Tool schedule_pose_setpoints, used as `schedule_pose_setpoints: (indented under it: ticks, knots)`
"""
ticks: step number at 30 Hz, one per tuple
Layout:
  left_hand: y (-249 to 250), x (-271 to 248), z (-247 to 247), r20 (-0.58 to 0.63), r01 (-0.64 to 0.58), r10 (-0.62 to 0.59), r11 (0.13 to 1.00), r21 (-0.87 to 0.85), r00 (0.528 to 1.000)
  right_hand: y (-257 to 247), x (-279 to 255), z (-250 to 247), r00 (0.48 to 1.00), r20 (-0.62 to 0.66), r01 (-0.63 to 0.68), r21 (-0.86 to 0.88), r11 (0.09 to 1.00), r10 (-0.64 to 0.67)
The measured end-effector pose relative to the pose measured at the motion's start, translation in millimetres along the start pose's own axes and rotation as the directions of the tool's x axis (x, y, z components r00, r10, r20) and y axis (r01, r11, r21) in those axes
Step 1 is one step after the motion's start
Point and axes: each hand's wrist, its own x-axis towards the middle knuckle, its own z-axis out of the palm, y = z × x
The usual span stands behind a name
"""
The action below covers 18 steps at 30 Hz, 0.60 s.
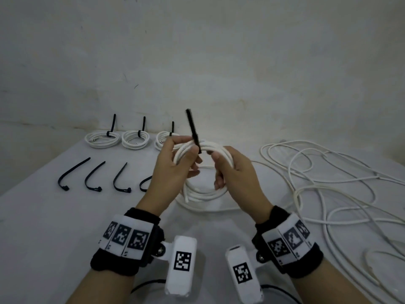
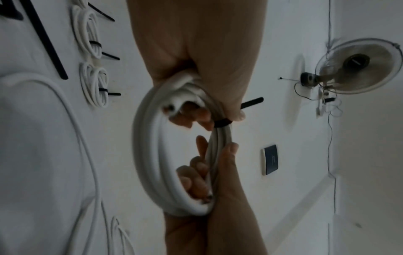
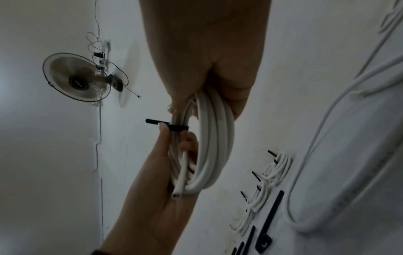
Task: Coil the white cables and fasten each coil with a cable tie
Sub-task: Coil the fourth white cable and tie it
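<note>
I hold a white cable coil (image 1: 203,189) up over the table with both hands. A black cable tie (image 1: 194,130) wraps its top, tail pointing up. My left hand (image 1: 188,154) grips the coil's left side, thumb pressed by the tie's band (image 3: 174,127). My right hand (image 1: 219,170) curls round the coil's right side. In the left wrist view the tie (image 2: 222,123) cinches the strands of the coil (image 2: 148,155) just below my left thumb. A loose cable end (image 3: 176,195) lies across my left palm. The tie's head is hidden.
Three tied coils (image 1: 103,139) (image 1: 135,139) (image 1: 161,140) lie in a row at the back by the wall. Several loose black ties (image 1: 94,176) lie at the left. Uncoiled white cables (image 1: 328,172) sprawl over the right side of the white table (image 1: 43,227).
</note>
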Motion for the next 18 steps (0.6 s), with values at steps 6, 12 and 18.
schedule_pose_setpoints:
  ticks: [6,12,18]
  knots:
    - [-7.6,10.0,-5.6,0.215,0.169,-0.227,0.951,0.259,0.95,13.8,14.7,-11.6,0.996,-0.048,-0.074,0.135,0.988,0.081]
    - [-21.0,58.7,-3.1,0.093,0.376,-0.408,0.893,0.247,0.908,46.8,24.0,-37.3,0.983,-0.037,-0.179,-0.024,0.984,0.178]
    - [-68.5,141.7,8.3,-0.048,0.526,-0.536,0.801,0.284,0.843,97.4,28.3,-58.2,0.969,0.028,-0.203,-0.481,0.853,0.247]
